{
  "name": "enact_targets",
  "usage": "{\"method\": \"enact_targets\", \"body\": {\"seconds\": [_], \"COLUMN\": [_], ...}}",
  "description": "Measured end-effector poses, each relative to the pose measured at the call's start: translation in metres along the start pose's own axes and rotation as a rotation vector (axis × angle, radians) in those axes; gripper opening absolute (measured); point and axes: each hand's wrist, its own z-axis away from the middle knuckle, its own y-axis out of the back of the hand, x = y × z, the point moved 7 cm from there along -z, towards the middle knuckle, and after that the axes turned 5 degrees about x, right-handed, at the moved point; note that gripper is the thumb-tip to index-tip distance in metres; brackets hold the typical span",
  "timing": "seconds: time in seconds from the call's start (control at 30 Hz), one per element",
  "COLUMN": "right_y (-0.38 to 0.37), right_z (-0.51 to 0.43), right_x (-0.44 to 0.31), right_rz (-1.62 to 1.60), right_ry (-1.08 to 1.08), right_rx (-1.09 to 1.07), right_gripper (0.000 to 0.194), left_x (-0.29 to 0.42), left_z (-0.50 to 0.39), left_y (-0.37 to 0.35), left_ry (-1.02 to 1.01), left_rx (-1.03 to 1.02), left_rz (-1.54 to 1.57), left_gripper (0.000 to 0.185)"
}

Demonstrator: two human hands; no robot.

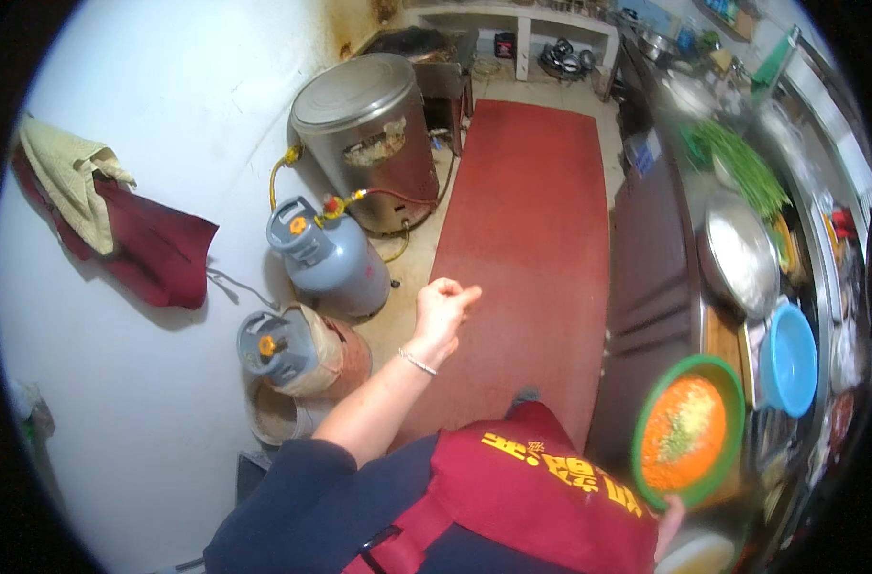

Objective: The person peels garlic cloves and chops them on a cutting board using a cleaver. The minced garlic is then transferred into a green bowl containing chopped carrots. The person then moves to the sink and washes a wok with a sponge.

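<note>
My left hand (446, 316), with a bracelet at its wrist, is held out over the red floor mat (525, 208). Its fingers are loosely curled, and no object shows in them. At the lower right, my right hand (669, 524) grips the near rim of a green plastic basin (647, 423); part of this hand is hidden. Inside the basin lies orange shredded food (665, 463), topped with a pale yellow heap and chopped green bits. A light blue plastic basin (791, 362) stands beyond it, near a metal bowl (741, 251) of white contents.
Two gas cylinders (335, 265) and a large lidded steel drum (367, 151) with hoses stand by the left wall. A maroon apron (156, 244) and a towel (77, 179) hang there. Long green vegetables (741, 165) lie along the crowded right counter. Shelves (522, 43) stand at the far end.
</note>
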Motion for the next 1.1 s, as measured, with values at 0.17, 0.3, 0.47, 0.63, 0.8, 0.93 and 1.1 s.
{"method": "enact_targets", "body": {"seconds": [0.17,0.3,0.47,0.63,0.8,0.93,1.1], "right_y": [-0.253,-0.491,-0.863,-1.041,-1.135,-1.193,-1.203], "right_z": [-0.018,-0.059,-0.049,0.011,0.008,-0.029,-0.055], "right_x": [-0.009,-0.001,0.034,0.091,0.176,0.234,0.252], "right_rz": [-0.116,0.149,0.352,0.434,0.414,0.563,0.638], "right_ry": [-0.170,-0.275,-0.399,-0.556,-0.862,-0.779,-0.808], "right_rx": [-0.618,-0.666,-1.026,-1.198,-1.225,-1.226,-1.276], "right_gripper": [0.028,0.027,0.034,0.038,0.044,0.047,0.049], "left_x": [0.026,0.043,0.049,0.025,-0.027,-0.039,0.022], "left_z": [-0.052,-0.124,-0.252,-0.246,-0.275,-0.377,-0.509], "left_y": [0.028,0.078,0.076,0.020,-0.008,-0.040,-0.089], "left_ry": [-0.336,-0.366,-0.043,0.078,0.313,0.357,0.324], "left_rx": [-0.091,-0.024,0.100,-0.201,-0.045,0.020,-0.090], "left_rz": [-0.069,-0.599,-0.490,-0.611,-0.213,-0.091,-0.091], "left_gripper": [0.087,0.080,0.051,0.048,0.050,0.051,0.053]}}
